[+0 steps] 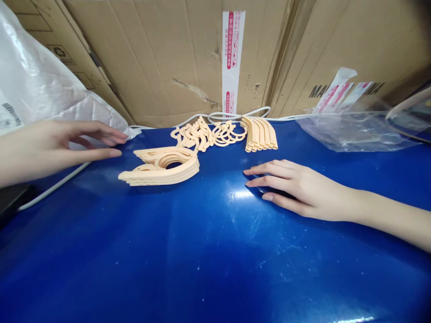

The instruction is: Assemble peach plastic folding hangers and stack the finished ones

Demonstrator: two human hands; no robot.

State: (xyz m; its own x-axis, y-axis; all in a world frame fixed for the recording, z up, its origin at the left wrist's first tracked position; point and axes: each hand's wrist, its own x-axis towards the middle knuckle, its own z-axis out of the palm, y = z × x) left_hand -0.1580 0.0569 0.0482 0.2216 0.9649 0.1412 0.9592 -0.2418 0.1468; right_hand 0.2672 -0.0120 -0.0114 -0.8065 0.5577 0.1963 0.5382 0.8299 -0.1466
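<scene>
Right hand (296,190) lies flat on the blue desk (202,251), fingers together and outstretched, holding nothing. Left hand (63,143) hovers at the desk's left edge, fingers spread loosely, empty, tips just short of the stack of peach plastic hangers (161,168), roughly four or five deep. Farther back, a tangle of hooks (208,133), too jumbled to count, and six straight bars (260,133) side by side, before cardboard boxes (161,58).

Cardboard boxes (161,58) behind; white bag (37,85) left; clear plastic (353,130) right.
</scene>
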